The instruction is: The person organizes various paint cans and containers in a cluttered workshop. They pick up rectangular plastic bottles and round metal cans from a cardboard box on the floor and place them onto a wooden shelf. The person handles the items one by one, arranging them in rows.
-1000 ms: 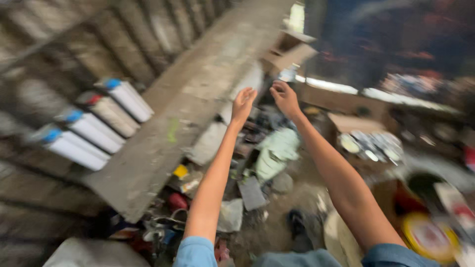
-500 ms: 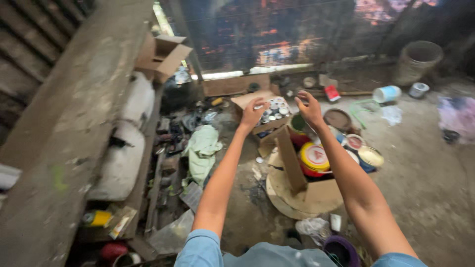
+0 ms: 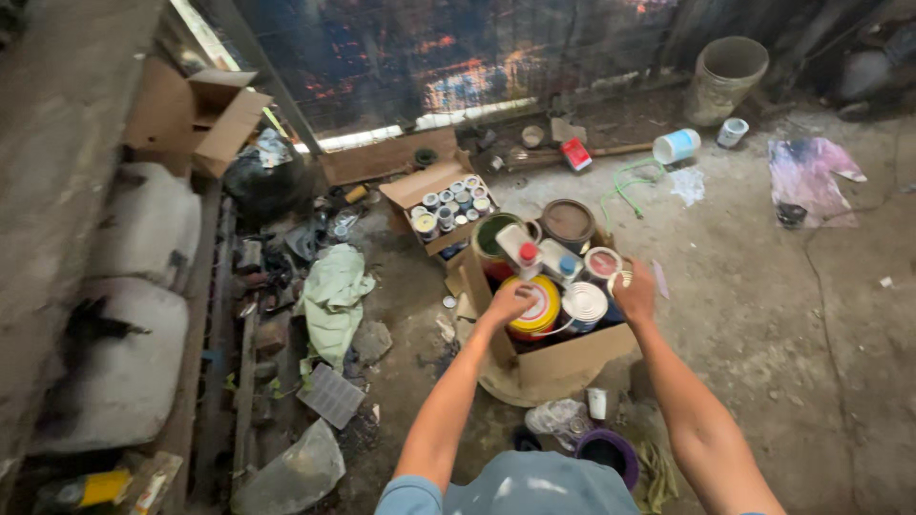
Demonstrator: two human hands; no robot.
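Both hands have dropped since the earlier frame, from reaching out over the clutter to resting on a cardboard box (image 3: 563,358) packed with paint tins in the middle of the dirt floor. Left hand (image 3: 509,303) lies on the yellow-lidded tin (image 3: 536,307) at the near left of the box, fingers curled down over its lid; whether they grip the rim I cannot tell. Right hand (image 3: 636,291) sits at the right edge of the box, fingers bent, seemingly pinching a thin wire handle (image 3: 620,278), though the view is too small to be sure.

Tins are crowded and stacked unevenly, with a white bottle (image 3: 520,246) leaning on top, so pulling one out could tip its neighbours or spill paint. Soft box walls might sag if it is lifted.

Hidden: the box's base, the tins underneath, and both palms. Further left, a smaller box of little cans (image 3: 448,205) sits apart. Near-edge clutter is cut off.
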